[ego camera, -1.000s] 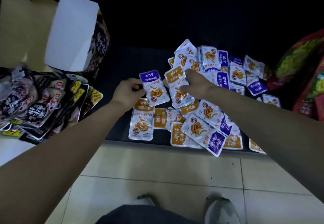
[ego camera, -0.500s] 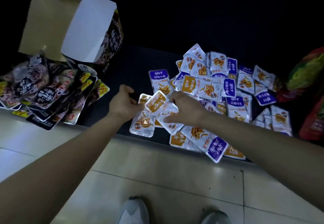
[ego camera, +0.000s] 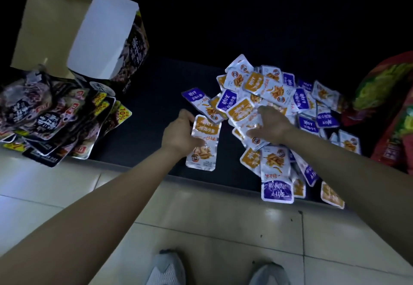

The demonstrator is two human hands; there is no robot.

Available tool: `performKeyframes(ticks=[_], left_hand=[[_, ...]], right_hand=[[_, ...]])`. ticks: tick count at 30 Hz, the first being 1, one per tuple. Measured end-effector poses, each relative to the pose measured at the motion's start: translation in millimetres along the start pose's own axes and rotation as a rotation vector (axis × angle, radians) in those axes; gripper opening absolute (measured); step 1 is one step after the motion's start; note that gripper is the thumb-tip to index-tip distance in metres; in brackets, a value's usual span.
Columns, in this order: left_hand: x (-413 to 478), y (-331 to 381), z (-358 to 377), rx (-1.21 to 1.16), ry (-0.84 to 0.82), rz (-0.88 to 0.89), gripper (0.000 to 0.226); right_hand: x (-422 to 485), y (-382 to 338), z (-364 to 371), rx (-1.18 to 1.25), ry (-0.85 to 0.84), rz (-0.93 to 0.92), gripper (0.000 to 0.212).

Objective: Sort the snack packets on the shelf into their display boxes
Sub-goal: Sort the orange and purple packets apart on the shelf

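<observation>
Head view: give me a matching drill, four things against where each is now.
1 left hand
2 right hand
3 display box
4 red bag

A far right edge of the view
B on the mixed pile
C far left, behind the dark packets
D gripping an orange packet

Pairs: 1-D, 2-B, 3-C, 4-A
</observation>
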State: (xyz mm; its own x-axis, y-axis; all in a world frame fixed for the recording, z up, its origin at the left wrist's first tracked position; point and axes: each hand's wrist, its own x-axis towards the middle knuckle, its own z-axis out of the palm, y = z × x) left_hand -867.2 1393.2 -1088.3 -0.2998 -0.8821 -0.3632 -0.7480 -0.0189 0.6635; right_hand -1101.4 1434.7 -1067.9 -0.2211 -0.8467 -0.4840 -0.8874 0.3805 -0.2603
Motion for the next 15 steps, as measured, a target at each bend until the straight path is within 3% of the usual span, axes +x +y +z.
performKeyframes(ticks=[3,7,9,13,15], left_hand=[[6,15,8,-0.231,-0.030,-0.044,0.051],[6,20,12,-0.404,-0.032,-0.138,0.041],[4,20,6,-0.490,-0.013,-0.236,0.008],[3,23,-11,-0.517,-0.158,-0.415,0.011],[3,19,-22,-0.503,-0.160,-0.433,0.014]], right_hand=[[-3,19,-12,0.094,0.156,0.081,0.077],[-8,14,-23,0.519,0.274,0.052,0.063],[-9,4,-21,0.708,0.232,-0.007,0.055],[-3,-13,-10,1.012,0.004,0.043,0.073],[5,-19,-4,1.029,-0.041,0.026,0.064]])
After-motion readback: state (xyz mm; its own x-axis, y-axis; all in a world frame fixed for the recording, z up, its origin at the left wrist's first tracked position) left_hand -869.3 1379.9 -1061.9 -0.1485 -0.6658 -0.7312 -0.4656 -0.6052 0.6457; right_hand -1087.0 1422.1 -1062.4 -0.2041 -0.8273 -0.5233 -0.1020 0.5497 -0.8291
